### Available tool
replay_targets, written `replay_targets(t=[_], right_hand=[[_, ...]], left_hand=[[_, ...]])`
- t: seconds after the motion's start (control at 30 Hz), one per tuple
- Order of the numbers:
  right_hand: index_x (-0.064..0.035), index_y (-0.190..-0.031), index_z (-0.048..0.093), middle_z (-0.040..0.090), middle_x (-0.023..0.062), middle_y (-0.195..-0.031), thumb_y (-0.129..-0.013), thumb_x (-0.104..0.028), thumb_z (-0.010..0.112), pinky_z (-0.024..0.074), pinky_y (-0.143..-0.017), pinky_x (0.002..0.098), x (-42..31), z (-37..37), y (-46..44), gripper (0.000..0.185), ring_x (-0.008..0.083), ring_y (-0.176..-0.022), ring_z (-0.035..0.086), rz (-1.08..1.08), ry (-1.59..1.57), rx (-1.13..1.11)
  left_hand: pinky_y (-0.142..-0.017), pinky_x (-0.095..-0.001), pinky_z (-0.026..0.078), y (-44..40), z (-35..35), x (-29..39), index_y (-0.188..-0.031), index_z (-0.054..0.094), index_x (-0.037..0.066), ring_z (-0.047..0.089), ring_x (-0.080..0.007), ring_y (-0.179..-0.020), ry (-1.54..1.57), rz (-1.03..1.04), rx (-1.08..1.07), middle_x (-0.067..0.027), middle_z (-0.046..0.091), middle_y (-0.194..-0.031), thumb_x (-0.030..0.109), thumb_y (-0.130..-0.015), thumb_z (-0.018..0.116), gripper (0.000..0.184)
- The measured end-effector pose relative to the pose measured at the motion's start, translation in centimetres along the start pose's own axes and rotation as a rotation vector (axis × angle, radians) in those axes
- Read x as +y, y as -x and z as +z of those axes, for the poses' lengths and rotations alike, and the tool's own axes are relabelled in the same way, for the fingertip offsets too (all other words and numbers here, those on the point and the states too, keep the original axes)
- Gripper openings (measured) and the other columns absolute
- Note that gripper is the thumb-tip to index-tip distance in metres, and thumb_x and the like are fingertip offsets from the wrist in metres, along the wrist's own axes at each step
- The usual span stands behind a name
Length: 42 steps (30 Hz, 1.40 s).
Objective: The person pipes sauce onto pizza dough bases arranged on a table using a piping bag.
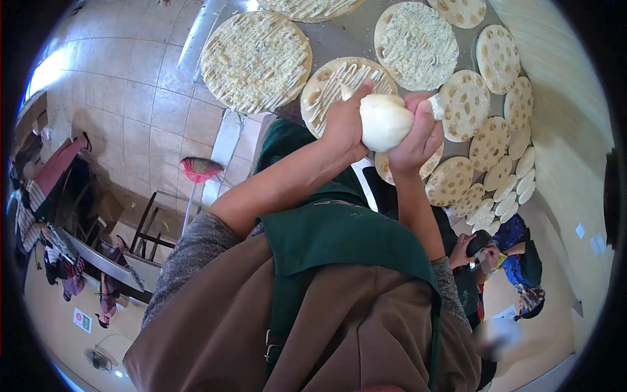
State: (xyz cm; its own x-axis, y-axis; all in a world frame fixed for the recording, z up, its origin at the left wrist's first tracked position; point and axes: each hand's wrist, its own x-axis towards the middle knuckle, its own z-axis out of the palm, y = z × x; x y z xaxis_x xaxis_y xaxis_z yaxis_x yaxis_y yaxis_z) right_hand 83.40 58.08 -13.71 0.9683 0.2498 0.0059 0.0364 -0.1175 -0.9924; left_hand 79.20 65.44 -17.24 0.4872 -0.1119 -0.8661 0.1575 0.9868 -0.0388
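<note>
A piping bag (386,124) full of white cream is held between both hands above the breads. My left hand (346,123) is closed around its narrow end, with the tip pointing to the upper left. My right hand (417,138) grips the other end, where the bag's twisted top (436,106) sticks out past the fingers. Just beneath lies a round flatbread (318,98) striped with white cream lines. To its left sits a round bread (256,62) covered in cream and grated topping; a similar topped bread (417,46) is at the upper right.
Several plain, spotted round breads (465,104) crowd the right side of the metal table (353,32). A wall (555,98) borders them. Other people (522,261) work at the lower right. On the tiled floor (144,85) to the left is a red broom (200,170).
</note>
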Motion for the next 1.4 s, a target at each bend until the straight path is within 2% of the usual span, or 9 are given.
replay_targets(t=[0.3, 0.47, 0.53, 0.67, 0.7, 0.83, 1.0, 1.17, 1.4], right_hand=[[-0.0012, -0.074, 0.048, 0.049, 0.0046, -0.072, -0.094, -0.017, 0.038, 0.0364, -0.063, 0.0248, 1.0, 2.1, 1.2, 0.027, 0.0104, -0.068, 0.043, 0.096, 0.096, -0.091], [-0.0010, -0.076, 0.048, 0.048, 0.0045, -0.071, -0.094, -0.016, 0.037, 0.0363, -0.062, 0.0246, 0.3, 2.4, 4.7, 0.026, 0.0105, -0.066, 0.043, 0.152, 0.109, -0.193], [-0.0007, -0.076, 0.048, 0.048, 0.0046, -0.071, -0.094, -0.015, 0.037, 0.0363, -0.061, 0.0250, 0.2, 2.6, 2.7, 0.026, 0.0109, -0.066, 0.043, 0.121, 0.107, -0.092], [-0.0002, -0.074, 0.051, 0.050, 0.0042, -0.068, -0.093, -0.016, 0.040, 0.0373, -0.057, 0.0256, 0.3, 2.1, -0.2, 0.027, 0.0112, -0.062, 0.045, 0.023, 0.171, -0.012], [0.0001, -0.074, 0.051, 0.051, 0.0040, -0.067, -0.093, -0.016, 0.041, 0.0377, -0.055, 0.0259, 0.3, 2.0, -0.4, 0.027, 0.0112, -0.061, 0.046, 0.021, 0.186, -0.001], [-0.0010, -0.071, 0.054, 0.053, 0.0037, -0.064, -0.092, -0.020, 0.044, 0.0382, -0.054, 0.0280, 0.4, 0.9, 4.0, 0.030, 0.0122, -0.060, 0.048, 0.214, 0.203, -0.015], [-0.0021, -0.068, 0.046, 0.047, 0.0017, -0.065, -0.093, -0.019, 0.039, 0.0346, -0.055, 0.0256, -0.3, 0.2, 0.6, 0.031, 0.0093, -0.061, 0.041, 0.051, 0.031, 0.167], [-0.0026, -0.070, 0.047, 0.048, 0.0010, -0.068, -0.093, -0.022, 0.040, 0.0357, -0.056, 0.0238, -2.1, -2.2, -11.0, 0.032, 0.0079, -0.063, 0.043, -0.088, 0.142, 0.435], [0.0015, -0.073, 0.056, 0.053, 0.0038, -0.066, -0.089, -0.028, 0.046, 0.0392, -0.053, 0.0262, 0.7, -4.9, -28.3, 0.035, 0.0101, -0.058, 0.048, -0.214, 0.276, 0.568]], left_hand=[[-0.070, -0.0348, 0.051, -1.9, -4.8, 0.8, -0.106, 0.050, 0.002, 0.062, -0.0237, -0.081, 0.117, 0.011, -0.075, -0.0090, 0.061, -0.091, 0.025, -0.093, 0.045, 0.027], [-0.068, -0.0341, 0.050, 3.3, -7.2, -0.1, -0.109, 0.049, -0.002, 0.062, -0.0222, -0.082, -0.571, 0.273, 0.027, -0.0137, 0.061, -0.093, 0.025, -0.085, 0.054, 0.036], [-0.075, -0.0295, 0.048, 0.9, -5.5, 1.0, -0.128, 0.039, 0.001, 0.060, -0.0175, -0.088, -0.238, 0.087, -0.024, -0.0122, 0.060, -0.096, 0.020, -0.083, 0.059, 0.053], [-0.072, -0.0292, 0.048, -2.9, -3.4, 1.3, -0.111, 0.050, 0.001, 0.060, -0.0162, -0.081, -0.261, 0.079, -0.006, -0.0106, 0.062, -0.088, 0.010, -0.080, 0.060, 0.033], [-0.071, -0.0296, 0.048, -2.3, -4.2, 0.5, -0.107, 0.052, 0.002, 0.061, -0.0165, -0.080, -0.423, 0.207, -0.071, -0.0100, 0.063, -0.087, 0.011, -0.080, 0.060, 0.029], [-0.070, -0.0326, 0.050, 1.1, -6.0, -0.7, -0.098, 0.058, 0.011, 0.062, -0.0176, -0.076, -0.009, -0.047, -0.103, -0.0053, 0.063, -0.085, 0.033, -0.088, 0.049, 0.025], [-0.048, -0.0298, 0.047, 0.4, 2.1, 1.7, -0.088, 0.052, 0.006, 0.056, -0.0162, -0.055, -0.140, 0.003, -0.090, -0.0044, 0.055, -0.070, 0.017, -0.079, 0.066, 0.020], [-0.054, -0.0338, 0.051, -5.9, 13.6, 3.6, -0.094, 0.052, 0.001, 0.061, -0.0200, -0.062, -0.190, 0.040, -0.296, -0.0090, 0.058, -0.078, 0.029, -0.081, 0.065, 0.033], [-0.062, -0.0400, 0.052, -17.6, 27.8, 6.1, -0.109, 0.042, -0.013, 0.062, -0.0282, -0.077, -0.089, 0.303, -0.242, -0.0195, 0.057, -0.095, 0.029, -0.089, 0.052, 0.048]])
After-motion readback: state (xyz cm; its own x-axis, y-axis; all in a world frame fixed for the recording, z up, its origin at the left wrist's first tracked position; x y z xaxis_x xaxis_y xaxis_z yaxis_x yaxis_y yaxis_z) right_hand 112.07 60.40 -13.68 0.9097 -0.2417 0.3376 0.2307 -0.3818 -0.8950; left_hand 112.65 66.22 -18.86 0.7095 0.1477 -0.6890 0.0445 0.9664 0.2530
